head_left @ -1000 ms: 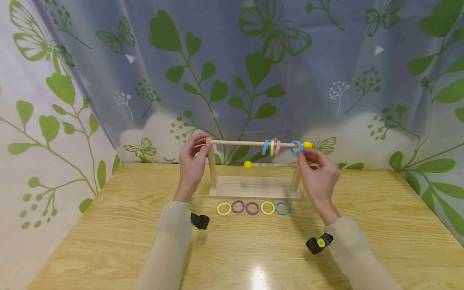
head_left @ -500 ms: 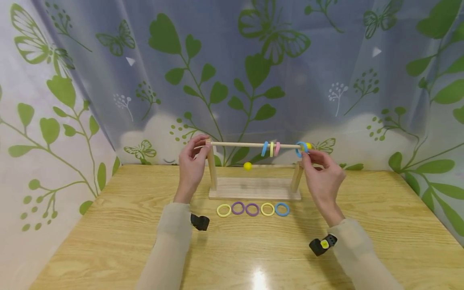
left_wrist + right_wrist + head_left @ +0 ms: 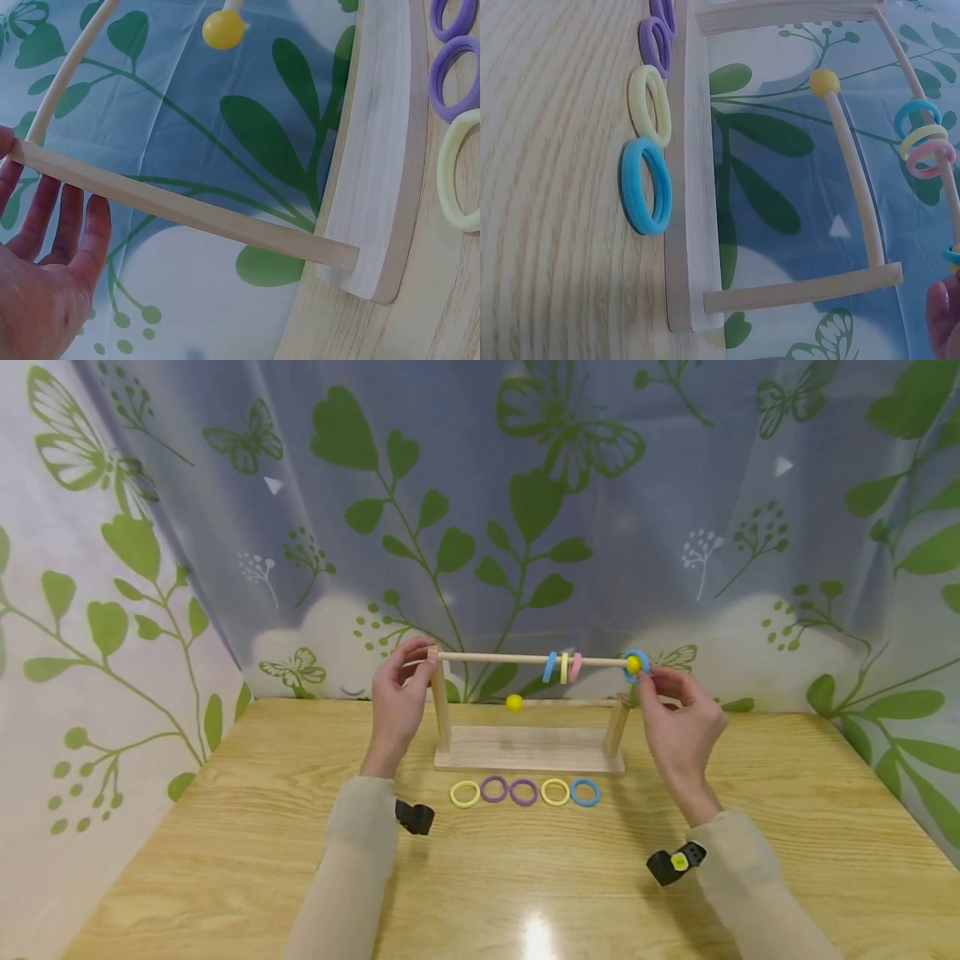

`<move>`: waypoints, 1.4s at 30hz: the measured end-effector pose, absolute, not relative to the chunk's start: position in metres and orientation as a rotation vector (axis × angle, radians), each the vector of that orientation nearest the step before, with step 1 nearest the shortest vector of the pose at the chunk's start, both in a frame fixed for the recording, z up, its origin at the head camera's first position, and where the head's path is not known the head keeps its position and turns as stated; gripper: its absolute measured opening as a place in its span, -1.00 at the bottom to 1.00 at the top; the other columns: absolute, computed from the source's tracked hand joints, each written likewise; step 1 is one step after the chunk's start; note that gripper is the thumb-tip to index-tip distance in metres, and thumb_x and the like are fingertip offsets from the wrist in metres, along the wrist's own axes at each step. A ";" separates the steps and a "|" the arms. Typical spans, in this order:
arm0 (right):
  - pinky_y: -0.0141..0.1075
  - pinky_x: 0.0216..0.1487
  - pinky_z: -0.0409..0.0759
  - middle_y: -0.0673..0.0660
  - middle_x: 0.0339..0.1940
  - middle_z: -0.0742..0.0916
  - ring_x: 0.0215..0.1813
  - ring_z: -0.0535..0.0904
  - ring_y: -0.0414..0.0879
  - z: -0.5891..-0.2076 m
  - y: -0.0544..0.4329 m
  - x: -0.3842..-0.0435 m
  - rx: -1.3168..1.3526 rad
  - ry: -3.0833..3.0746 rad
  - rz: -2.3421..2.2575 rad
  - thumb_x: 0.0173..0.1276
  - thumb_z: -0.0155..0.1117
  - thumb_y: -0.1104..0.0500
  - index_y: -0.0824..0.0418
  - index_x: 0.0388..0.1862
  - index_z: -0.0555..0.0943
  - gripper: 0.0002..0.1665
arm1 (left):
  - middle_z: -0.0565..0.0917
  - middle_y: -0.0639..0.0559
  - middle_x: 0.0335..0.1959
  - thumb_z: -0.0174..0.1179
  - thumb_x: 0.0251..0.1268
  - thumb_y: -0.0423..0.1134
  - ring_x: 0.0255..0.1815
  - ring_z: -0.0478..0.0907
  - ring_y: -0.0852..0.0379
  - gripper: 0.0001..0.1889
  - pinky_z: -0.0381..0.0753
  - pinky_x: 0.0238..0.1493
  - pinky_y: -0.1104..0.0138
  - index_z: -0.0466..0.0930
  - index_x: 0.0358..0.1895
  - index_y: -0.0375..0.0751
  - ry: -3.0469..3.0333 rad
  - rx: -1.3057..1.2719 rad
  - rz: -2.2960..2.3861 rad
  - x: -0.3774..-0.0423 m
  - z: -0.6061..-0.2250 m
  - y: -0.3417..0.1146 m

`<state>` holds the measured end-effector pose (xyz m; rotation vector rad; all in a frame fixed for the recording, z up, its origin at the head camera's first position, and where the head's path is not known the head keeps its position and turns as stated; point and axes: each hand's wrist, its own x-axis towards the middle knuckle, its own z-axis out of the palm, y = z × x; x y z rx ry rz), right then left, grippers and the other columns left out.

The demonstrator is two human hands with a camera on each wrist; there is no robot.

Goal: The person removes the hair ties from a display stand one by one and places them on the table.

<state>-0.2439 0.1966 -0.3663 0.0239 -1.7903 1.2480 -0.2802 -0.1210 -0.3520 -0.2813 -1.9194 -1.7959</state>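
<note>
My left hand (image 3: 401, 693) grips the top of the left post (image 3: 187, 206) of a wooden rack, thumb on the near side and fingers behind. At the right end of the rack's upper rod (image 3: 495, 657), my right hand (image 3: 684, 718) pinches a blue ring (image 3: 637, 652) between thumb and fingers. That ring encircles the yellow ball (image 3: 633, 665) at the rod's tip. Farther left on this rod hang a blue ring (image 3: 550, 667), a pale yellow ring (image 3: 564, 668) and a pink ring (image 3: 576, 667). In the right wrist view, only part of the right hand shows at the edge.
A lower rod (image 3: 570, 702) runs left from the short right post (image 3: 617, 731), ending in a yellow ball (image 3: 514, 702). Yellow, purple and blue rings, including a blue ring (image 3: 632, 187), lie along the front of the base (image 3: 528, 747). A patterned curtain hangs behind the table (image 3: 480, 877).
My right hand has moved right along the upper rod, bringing the pinched blue ring from beside the end ball to around it. My left hand keeps its grip on the post.
</note>
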 end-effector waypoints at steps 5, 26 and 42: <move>-0.75 -0.30 0.49 0.38 -0.29 0.82 -0.33 0.57 -0.62 -0.362 0.195 -0.238 0.011 -1.783 1.230 0.32 0.42 0.33 0.44 -0.17 0.76 -0.83 | 0.70 -0.18 -0.04 0.21 0.43 -0.34 -0.12 0.64 0.13 -0.75 0.64 -0.04 0.21 0.67 0.10 -0.25 -1.923 -0.270 -1.807 -0.279 -0.352 -0.122; -0.75 -0.32 0.48 0.33 -0.29 0.83 -0.36 0.56 -0.62 -0.371 0.209 -0.250 -0.057 -1.777 1.211 0.34 0.43 0.26 0.37 -0.17 0.78 -0.82 | 0.69 -0.26 0.02 0.21 0.44 -0.34 -0.11 0.61 0.14 -0.72 0.59 -0.11 0.43 0.66 0.15 -0.26 -1.949 -0.244 -1.823 -0.279 -0.349 -0.121; -0.73 -0.36 0.50 0.31 -0.29 0.82 -0.36 0.59 -0.58 -0.369 0.214 -0.249 -0.046 -1.796 1.210 0.35 0.45 0.19 0.30 -0.17 0.80 -0.81 | 0.69 -0.20 -0.01 0.20 0.45 -0.32 -0.08 0.63 0.09 -0.75 0.64 -0.09 0.36 0.67 0.12 -0.20 -1.956 -0.258 -1.794 -0.278 -0.350 -0.122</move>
